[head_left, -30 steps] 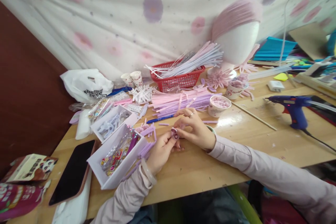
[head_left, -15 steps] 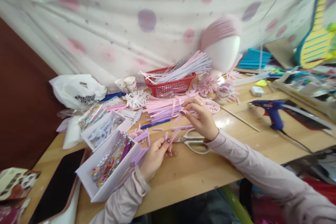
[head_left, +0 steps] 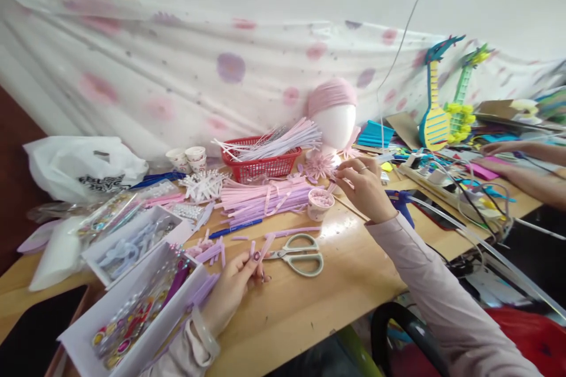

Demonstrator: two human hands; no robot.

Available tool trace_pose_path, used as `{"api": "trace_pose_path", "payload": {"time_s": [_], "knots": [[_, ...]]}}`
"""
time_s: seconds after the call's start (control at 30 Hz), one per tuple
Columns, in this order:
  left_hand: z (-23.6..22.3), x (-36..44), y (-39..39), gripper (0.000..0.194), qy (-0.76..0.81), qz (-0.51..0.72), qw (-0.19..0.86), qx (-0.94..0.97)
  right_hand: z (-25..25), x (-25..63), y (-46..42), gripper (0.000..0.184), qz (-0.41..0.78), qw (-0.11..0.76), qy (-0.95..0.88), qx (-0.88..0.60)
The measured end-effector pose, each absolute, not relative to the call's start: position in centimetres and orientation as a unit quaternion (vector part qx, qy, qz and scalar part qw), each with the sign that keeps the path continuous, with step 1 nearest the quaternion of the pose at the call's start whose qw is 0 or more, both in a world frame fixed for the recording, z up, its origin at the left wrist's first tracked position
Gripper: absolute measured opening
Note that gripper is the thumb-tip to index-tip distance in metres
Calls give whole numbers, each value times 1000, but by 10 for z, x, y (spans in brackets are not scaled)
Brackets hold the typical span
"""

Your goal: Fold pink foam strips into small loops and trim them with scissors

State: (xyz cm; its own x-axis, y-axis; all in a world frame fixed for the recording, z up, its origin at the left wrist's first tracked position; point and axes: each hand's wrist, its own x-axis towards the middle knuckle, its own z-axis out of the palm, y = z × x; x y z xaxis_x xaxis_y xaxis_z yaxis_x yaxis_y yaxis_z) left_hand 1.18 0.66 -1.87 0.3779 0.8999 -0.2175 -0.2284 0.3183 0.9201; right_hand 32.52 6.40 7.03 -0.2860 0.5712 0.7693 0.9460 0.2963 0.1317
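My left hand (head_left: 232,285) is closed, pinching short pieces of pink and lilac pipe cleaner (head_left: 266,245) just above the table, by the blade end of the scissors (head_left: 302,255). Farther back, my right hand (head_left: 365,185) is raised with its fingertips together. Something small and pinkish shows at those fingertips, but I cannot make it out. In front of that hand stands a paper cup (head_left: 321,205) of pink bits. A bundle of pink and lilac pipe cleaners (head_left: 265,196) lies tied behind the scissors. One loose lilac pipe cleaner (head_left: 294,231) lies in front of the bundle.
White boxes of beads (head_left: 132,312) and lilac pieces (head_left: 137,241) stand left. A red basket (head_left: 265,168) and a head form (head_left: 333,123) stand behind. Right are a blue glue gun (head_left: 401,206), cables, and another person's hands (head_left: 499,159).
The view has swung right and up, bringing another person's hands in. My right hand has moved from the pipe cleaner bundle toward the back right. My left hand keeps its pinch beside the scissors.
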Motion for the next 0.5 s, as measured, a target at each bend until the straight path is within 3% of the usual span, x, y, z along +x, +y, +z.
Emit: {"api": "trace_pose_path", "payload": {"time_s": [0.27, 0.5], "knots": [[-13, 14, 6, 37, 394, 399, 721, 407, 67, 318, 76, 14, -246, 347, -758, -495], [-13, 13, 6, 38, 396, 397, 725, 399, 59, 309, 95, 16, -202, 297, -794, -490]]}}
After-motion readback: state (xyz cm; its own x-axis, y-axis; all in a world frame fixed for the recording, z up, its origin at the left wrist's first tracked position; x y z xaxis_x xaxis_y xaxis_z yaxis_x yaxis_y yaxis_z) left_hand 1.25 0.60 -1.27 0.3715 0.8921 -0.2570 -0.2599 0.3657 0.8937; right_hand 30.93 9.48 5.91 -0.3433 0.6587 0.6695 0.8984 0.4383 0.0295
